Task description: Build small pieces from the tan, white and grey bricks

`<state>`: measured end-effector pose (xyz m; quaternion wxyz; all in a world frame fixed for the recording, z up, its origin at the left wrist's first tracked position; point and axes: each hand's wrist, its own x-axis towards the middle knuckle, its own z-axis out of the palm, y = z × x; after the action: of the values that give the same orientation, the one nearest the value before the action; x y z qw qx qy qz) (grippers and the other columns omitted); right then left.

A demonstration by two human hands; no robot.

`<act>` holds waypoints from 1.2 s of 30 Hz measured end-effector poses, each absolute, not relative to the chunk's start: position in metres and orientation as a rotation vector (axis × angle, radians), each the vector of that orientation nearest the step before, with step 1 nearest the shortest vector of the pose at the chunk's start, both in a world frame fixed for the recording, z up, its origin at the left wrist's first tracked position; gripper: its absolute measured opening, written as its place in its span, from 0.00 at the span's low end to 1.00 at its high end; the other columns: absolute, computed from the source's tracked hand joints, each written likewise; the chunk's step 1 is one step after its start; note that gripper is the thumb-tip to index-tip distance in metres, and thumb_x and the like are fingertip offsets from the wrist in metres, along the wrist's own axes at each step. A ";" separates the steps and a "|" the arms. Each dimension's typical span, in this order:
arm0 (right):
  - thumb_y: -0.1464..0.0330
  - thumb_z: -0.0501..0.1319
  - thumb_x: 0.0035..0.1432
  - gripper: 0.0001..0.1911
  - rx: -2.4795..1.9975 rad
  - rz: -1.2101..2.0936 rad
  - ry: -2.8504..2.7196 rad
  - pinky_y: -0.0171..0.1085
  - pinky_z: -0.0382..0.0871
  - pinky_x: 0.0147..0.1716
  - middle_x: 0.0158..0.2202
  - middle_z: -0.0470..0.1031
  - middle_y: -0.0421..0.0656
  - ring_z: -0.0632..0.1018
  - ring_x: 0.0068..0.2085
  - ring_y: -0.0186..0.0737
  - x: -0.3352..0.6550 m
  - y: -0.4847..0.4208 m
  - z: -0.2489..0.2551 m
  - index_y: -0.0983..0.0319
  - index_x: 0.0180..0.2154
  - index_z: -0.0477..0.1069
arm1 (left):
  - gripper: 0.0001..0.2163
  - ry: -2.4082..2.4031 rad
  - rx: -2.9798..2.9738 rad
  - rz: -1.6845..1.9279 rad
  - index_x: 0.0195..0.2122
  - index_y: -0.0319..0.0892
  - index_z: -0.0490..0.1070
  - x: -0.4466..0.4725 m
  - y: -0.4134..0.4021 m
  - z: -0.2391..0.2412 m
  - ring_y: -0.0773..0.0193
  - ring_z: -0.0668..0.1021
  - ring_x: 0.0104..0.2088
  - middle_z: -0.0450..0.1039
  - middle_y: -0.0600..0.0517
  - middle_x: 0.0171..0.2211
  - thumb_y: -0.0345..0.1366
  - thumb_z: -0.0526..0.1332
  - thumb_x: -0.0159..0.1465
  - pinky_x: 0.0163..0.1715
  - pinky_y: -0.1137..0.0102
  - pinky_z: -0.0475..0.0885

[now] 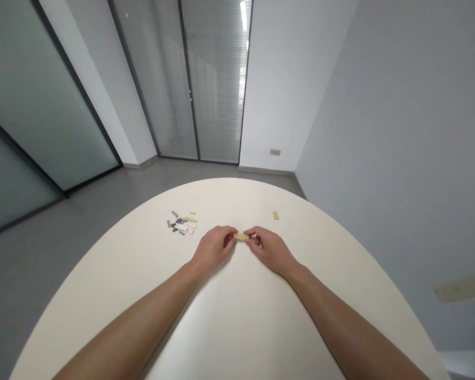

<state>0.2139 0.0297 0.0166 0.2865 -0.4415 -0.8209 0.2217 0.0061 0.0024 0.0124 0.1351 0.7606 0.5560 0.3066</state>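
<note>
A small yellowish toy-brick piece (241, 237) spans the gap between my two hands, just above or on the white table; which of these I cannot tell. My left hand (217, 245) pinches its left end between thumb and fingers. At its right end, my right hand (269, 248) grips in the same way. The fingertips cover both ends, so only the middle of the piece shows. To the left of my left hand lies a loose pile of toy-brick pieces (184, 226) in grey, black, white and yellow.
A flat yellow piece (276, 215) lies alone on the round white table (237, 327), beyond my right hand. The table's curved far edge faces a glass door (217, 105). A pale wall (411, 132) stands close on the right.
</note>
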 end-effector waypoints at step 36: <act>0.73 0.57 0.59 0.13 -1.150 0.582 -2.205 0.34 0.62 0.34 0.35 0.77 0.40 0.73 0.33 0.35 0.214 0.032 0.011 0.58 0.45 0.74 | 0.11 1.603 2.190 0.876 0.46 0.45 0.75 0.006 0.001 0.013 0.58 0.77 0.40 0.79 0.50 0.40 0.32 0.57 0.66 0.40 0.66 0.70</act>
<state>0.2143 0.0319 0.0114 0.2895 -0.4311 -0.8263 0.2183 0.0056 0.0008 0.0127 0.1446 0.7599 0.5562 0.3039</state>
